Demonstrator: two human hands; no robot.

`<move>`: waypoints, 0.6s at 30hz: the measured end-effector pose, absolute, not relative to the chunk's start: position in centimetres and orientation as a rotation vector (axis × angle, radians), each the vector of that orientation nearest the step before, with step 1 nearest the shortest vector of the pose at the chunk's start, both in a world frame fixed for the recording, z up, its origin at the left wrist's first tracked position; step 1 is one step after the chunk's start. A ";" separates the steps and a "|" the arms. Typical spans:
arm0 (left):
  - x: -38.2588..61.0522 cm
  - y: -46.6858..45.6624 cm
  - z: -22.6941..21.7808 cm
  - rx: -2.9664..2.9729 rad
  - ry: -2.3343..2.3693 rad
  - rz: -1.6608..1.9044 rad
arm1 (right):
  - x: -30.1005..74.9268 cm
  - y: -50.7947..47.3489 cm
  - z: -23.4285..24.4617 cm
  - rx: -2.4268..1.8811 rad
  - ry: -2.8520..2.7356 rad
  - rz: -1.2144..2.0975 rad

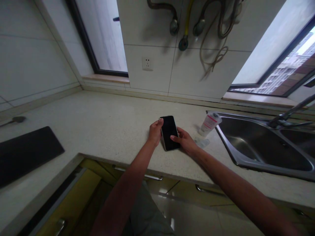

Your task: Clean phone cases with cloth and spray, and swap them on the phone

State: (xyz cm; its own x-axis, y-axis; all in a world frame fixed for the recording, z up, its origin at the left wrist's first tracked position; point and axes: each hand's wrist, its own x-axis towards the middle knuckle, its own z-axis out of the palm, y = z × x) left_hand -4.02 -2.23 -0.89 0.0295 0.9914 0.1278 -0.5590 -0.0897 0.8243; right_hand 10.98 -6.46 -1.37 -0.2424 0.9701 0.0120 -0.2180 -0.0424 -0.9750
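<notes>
A black smartphone [169, 131] with a dark screen is held over the pale speckled countertop [103, 124], near its front edge. My left hand [155, 132] grips the phone's left side, fingers curled around the edge. My right hand [185, 140] holds the right side, its thumb resting on the screen's lower part. Both forearms reach up from the bottom of the view.
A white tube with a pink band [209, 124] lies beside the steel sink [261, 144] at the right, with a faucet [287, 114] behind. A black mat [24, 152] lies at the left. A wall socket [147, 63] and hanging hoses [216, 29] are behind. Cabinet drawers [157, 183] sit below.
</notes>
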 end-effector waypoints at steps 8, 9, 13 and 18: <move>-4.3 -1.5 -1.6 0.698 0.676 1.587 | 10.7 -6.9 -0.9 -1.015 -1.333 1.551; -4.3 -1.4 -1.5 0.652 0.659 1.614 | 10.7 -7.0 -0.8 -1.015 -1.327 1.583; -4.6 -1.5 -0.7 0.534 0.562 1.615 | 10.5 -7.3 -0.3 -1.043 -1.227 1.603; -4.3 -2.4 0.3 0.607 0.519 1.419 | 10.4 -7.3 -0.3 -1.047 -1.085 1.564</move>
State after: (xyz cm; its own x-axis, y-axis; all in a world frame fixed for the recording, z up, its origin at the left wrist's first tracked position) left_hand -4.32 -2.44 0.28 0.0892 0.9957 0.0254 -0.7444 0.0497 0.6659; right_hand 10.35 -7.29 -0.27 -0.2025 0.9703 -0.1321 -0.2164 -0.1759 -0.9603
